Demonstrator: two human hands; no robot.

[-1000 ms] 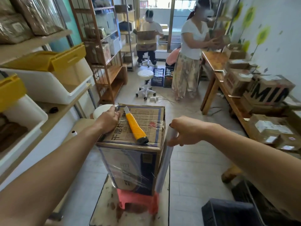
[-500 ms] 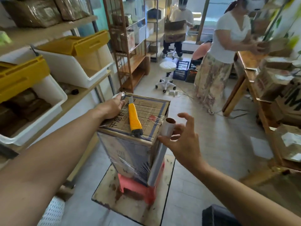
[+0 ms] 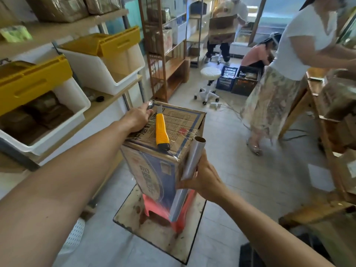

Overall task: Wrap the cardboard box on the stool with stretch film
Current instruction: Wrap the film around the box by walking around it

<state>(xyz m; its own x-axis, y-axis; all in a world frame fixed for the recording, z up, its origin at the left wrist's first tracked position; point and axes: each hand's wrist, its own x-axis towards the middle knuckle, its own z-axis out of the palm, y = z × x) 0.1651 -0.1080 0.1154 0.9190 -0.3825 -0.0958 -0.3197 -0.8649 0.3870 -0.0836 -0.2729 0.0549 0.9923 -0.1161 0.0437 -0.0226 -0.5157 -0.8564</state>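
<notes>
The cardboard box [image 3: 163, 149] is being stood upright on a red plastic stool [image 3: 161, 207], which is itself being carried by a stained square board [image 3: 154, 228] lying on the tiled floor. Every other place below is being given relative to this box.

On the box's top face, a yellow utility knife [image 3: 162, 132] is lying lengthwise, its blade end pointing to the far edge. At the far left corner of the top, the left hand [image 3: 137, 119] is being pressed flat on the cardboard, the fingers laid out straight and clasping nothing. Something small and shiny is showing at the fingertips; what it is cannot be told.

Against the box's near right vertical edge, a roll of stretch film [image 3: 187, 174] is being held nearly upright, its open cardboard core showing at the top, just above the box's top edge. The right hand [image 3: 204, 178] is being wrapped around the roll's middle, fingers curled tightly about it. Clear film is being seen stretched over the box's front face and across the near right corner of the top.

To the left of the box, white bins with yellow lids [image 3: 107, 54] are being kept on shelves. Beyond the box, a white wheeled stool [image 3: 210, 83] is standing, and to the right a person in a white top [image 3: 300, 45] is working at a wooden table [image 3: 316, 87].
</notes>
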